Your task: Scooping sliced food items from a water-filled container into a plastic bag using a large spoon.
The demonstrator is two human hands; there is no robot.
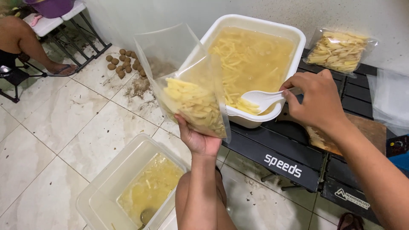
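My left hand (197, 138) grips the bottom of a clear plastic bag (187, 81), held upright and partly filled with pale cut potato sticks. My right hand (317, 100) holds a white plastic spoon (260, 99) whose bowl carries a few sticks at the near rim of a white tub (260, 23). The tub is full of cloudy yellowish water and many potato sticks. It rests on a black folding table (281, 149). The spoon's bowl is just right of the bag's open side.
A filled bag of potato sticks (338, 51) lies at the table's back right, with empty clear bags (390, 100) beside it. A translucent tub (128, 187) of murky water sits on the tiled floor. Several brown potatoes (123, 63) lie near the wall. Another person's leg (30, 44) is at the far left.
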